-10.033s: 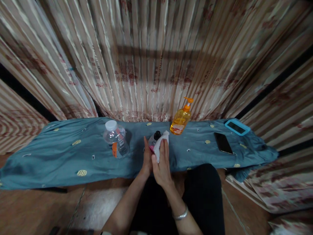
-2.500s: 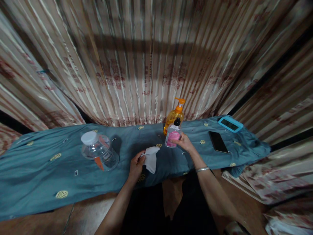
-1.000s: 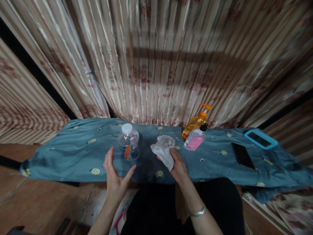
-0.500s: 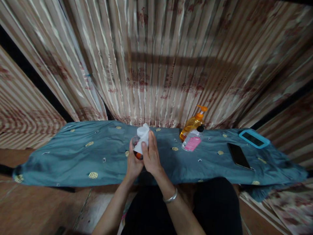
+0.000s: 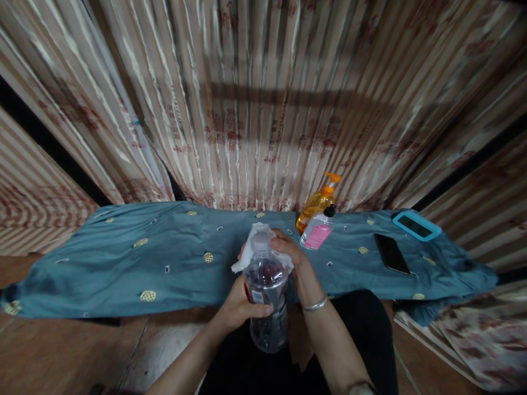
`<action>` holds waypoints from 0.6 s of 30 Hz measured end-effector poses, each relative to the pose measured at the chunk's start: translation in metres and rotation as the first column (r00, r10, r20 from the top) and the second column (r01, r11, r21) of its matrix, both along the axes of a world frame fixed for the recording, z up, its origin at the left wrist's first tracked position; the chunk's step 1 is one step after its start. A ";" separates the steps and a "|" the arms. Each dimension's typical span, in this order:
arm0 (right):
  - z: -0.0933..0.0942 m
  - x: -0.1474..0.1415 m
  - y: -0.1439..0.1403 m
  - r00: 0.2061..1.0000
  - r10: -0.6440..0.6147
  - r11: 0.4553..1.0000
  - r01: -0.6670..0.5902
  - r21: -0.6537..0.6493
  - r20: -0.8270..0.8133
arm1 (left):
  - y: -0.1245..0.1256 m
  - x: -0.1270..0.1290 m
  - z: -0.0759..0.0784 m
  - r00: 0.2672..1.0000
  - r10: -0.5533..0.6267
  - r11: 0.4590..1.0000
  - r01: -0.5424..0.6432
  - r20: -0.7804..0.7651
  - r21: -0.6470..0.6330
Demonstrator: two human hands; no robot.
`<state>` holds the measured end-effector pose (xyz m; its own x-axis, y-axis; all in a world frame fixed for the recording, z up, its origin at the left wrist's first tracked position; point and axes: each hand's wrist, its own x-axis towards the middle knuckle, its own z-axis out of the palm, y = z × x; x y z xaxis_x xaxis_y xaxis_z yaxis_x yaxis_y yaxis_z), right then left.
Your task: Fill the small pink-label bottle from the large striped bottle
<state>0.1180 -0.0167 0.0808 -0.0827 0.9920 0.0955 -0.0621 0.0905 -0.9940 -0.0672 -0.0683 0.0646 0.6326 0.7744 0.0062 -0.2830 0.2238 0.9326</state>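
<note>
A clear plastic bottle [image 5: 269, 326] with a whitish cap is tilted in front of me, its base toward my lap. My left hand [image 5: 242, 304] is wrapped round its middle, the thumb lying across the front. Behind the cap and shoulder of the bottle is a white tissue [image 5: 249, 255]. My right hand [image 5: 290, 249] is closed on the tissue at the bottle's far right side, with some fingers hidden behind it.
On the bench's teal patterned cloth [image 5: 185, 285] stand an orange pump bottle [image 5: 313, 206] and a clear bottle with a pink label [image 5: 318, 233]. A dark phone [image 5: 391, 253] and a blue-framed device [image 5: 418, 226] lie to the right. A striped curtain [image 5: 255, 137] hangs behind.
The bottle has swung from pointing away to showing its full length, base toward me. My left hand has come to its near side, while my right hand with the tissue has moved right.
</note>
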 end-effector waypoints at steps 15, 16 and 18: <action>-0.001 -0.046 -0.046 0.799 -0.582 0.800 0.530 0.282 0.151 | 0.039 0.024 -0.044 0.780 0.599 0.727 -0.434 -0.181 0.532; 0.002 -0.035 -0.042 0.832 -0.530 0.835 0.479 0.269 0.163 | 0.033 0.025 -0.041 0.815 0.548 0.771 -0.407 -0.186 0.490; 0.005 -0.013 -0.030 0.895 -0.408 0.902 0.363 0.235 0.179 | 0.021 0.026 -0.032 0.894 0.414 0.872 -0.336 -0.171 0.357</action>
